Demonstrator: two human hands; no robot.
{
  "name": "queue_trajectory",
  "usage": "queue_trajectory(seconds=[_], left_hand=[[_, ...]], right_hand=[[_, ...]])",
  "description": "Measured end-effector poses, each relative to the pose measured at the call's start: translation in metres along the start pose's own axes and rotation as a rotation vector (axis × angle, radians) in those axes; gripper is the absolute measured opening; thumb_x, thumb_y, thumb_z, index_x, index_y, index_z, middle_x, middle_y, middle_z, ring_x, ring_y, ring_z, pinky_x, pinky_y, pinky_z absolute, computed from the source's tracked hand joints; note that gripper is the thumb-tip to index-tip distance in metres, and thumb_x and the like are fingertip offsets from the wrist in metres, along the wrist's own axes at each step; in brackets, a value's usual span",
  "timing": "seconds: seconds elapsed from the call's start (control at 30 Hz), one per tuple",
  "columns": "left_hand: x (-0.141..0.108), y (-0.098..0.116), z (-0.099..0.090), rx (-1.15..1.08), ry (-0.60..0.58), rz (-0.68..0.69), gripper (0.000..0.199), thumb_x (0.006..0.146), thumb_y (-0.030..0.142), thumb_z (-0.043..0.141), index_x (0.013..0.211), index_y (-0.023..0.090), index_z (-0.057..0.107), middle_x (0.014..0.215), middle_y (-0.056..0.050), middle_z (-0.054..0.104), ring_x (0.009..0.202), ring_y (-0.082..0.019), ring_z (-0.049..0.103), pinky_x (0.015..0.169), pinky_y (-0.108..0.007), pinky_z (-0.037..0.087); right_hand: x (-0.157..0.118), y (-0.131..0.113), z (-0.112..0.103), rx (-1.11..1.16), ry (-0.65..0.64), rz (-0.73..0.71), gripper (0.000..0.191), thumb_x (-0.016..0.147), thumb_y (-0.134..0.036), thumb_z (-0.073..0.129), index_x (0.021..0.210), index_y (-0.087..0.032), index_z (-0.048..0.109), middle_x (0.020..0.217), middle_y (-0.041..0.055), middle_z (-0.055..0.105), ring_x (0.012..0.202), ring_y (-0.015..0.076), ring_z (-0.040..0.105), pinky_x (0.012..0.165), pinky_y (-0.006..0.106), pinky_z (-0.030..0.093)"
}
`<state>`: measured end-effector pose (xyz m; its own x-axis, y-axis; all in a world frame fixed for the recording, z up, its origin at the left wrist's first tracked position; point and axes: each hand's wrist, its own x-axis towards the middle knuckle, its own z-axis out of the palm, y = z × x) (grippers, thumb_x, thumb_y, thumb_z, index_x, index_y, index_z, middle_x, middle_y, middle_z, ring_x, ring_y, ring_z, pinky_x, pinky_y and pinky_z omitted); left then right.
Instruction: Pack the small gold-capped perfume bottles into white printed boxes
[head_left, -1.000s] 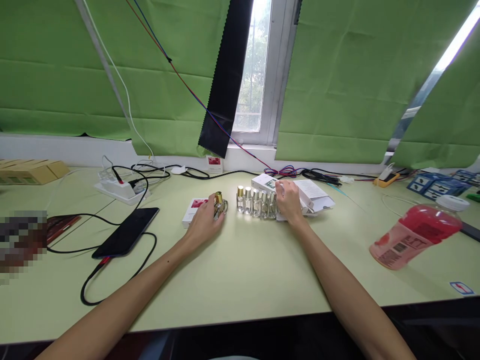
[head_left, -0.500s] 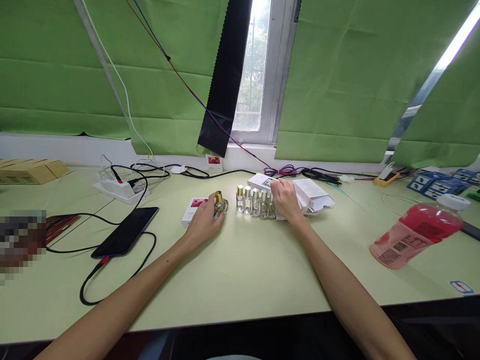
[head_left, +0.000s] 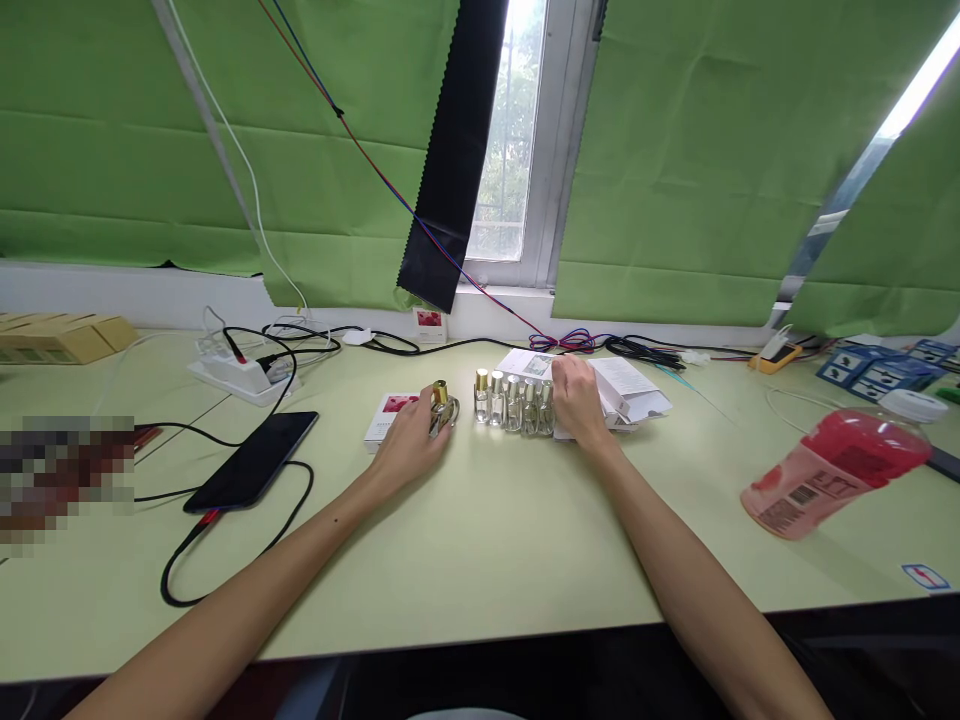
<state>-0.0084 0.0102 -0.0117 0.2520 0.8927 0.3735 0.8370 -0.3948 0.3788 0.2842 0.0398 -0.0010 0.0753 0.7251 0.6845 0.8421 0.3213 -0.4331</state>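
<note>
A row of several small glass bottles (head_left: 513, 404) with gold and silver caps stands upright mid-table. On its left, my left hand (head_left: 411, 438) is wrapped round a gold-capped glass bottle (head_left: 440, 393), beside a white box with a red picture (head_left: 382, 415). My right hand (head_left: 579, 400) is closed at the right end of the row; what its fingers hold, if anything, is hidden. Opened white cartons (head_left: 630, 388) lie right of that hand, and a white printed box (head_left: 523, 362) lies behind the bottles.
A black phone (head_left: 251, 462) with a cable lies at left, near a white power strip (head_left: 238, 377). A red-pink drink bottle (head_left: 832, 470) lies tilted at right. Blue boxes (head_left: 870, 372) and an orange device (head_left: 775, 358) are at the back right, yellow boxes (head_left: 67, 338) at the back left.
My right hand has shifted slightly to the right, showing more of the printed box and the bottle at the row's right end. My left hand stays round its bottle.
</note>
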Motion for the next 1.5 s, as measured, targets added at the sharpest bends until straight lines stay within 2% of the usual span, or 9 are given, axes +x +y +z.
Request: queue_trajectory(seconds=[0.2,0.53,0.73,0.9,1.07,1.5], left_hand=[[0.000,0.001,-0.001,-0.003,-0.011,0.005,0.055,0.093,0.039,0.050,0.141,0.016,0.037,0.119,-0.017,0.065,0.113,-0.036,0.061,0.085,-0.044,0.051],[0.000,0.001,-0.001,0.022,-0.011,0.021,0.048,0.092,0.039,0.051,0.133,0.018,0.043,0.114,-0.015,0.065,0.107,-0.035,0.061,0.086,-0.045,0.050],[0.000,0.000,-0.001,0.022,0.005,0.057,0.050,0.092,0.037,0.051,0.136,0.017,0.042,0.118,-0.016,0.065,0.109,-0.035,0.061,0.089,-0.046,0.050],[0.000,0.000,0.000,0.020,-0.002,0.056,0.051,0.092,0.038,0.051,0.138,0.016,0.042,0.118,-0.017,0.065,0.110,-0.036,0.061,0.089,-0.046,0.050],[0.000,0.002,-0.001,0.020,-0.016,0.044,0.053,0.092,0.037,0.051,0.139,0.015,0.040,0.121,-0.018,0.064,0.114,-0.036,0.059,0.093,-0.047,0.049],[-0.001,-0.002,0.001,0.024,-0.015,0.042,0.058,0.092,0.040,0.052,0.143,0.015,0.040,0.124,-0.019,0.064,0.118,-0.038,0.059,0.095,-0.049,0.049]], right_hand=[[0.001,-0.002,-0.002,-0.010,0.042,0.013,0.050,0.109,-0.041,0.022,0.106,-0.018,0.066,0.114,0.0146,0.067,0.113,0.0259,0.056,0.104,0.041,0.040],[0.000,0.007,0.001,-0.034,0.067,0.072,0.055,0.108,-0.047,0.020,0.113,-0.019,0.067,0.118,0.0152,0.066,0.114,0.0270,0.055,0.104,0.044,0.039],[0.001,0.013,0.005,-0.061,0.087,0.094,0.055,0.107,-0.049,0.022,0.118,-0.018,0.066,0.119,0.0168,0.065,0.117,0.0285,0.054,0.104,0.045,0.039],[0.000,0.013,0.006,-0.092,0.061,0.127,0.046,0.105,-0.045,0.034,0.123,-0.015,0.064,0.125,0.0184,0.063,0.119,0.0302,0.054,0.103,0.045,0.040],[-0.003,0.011,0.005,-0.150,-0.014,0.129,0.036,0.097,-0.032,0.050,0.125,-0.013,0.062,0.122,0.0192,0.064,0.116,0.0321,0.055,0.098,0.043,0.043],[-0.005,0.003,0.001,-0.225,-0.116,0.180,0.032,0.096,-0.027,0.051,0.123,-0.013,0.065,0.115,0.0187,0.067,0.109,0.0334,0.057,0.088,0.041,0.042]])
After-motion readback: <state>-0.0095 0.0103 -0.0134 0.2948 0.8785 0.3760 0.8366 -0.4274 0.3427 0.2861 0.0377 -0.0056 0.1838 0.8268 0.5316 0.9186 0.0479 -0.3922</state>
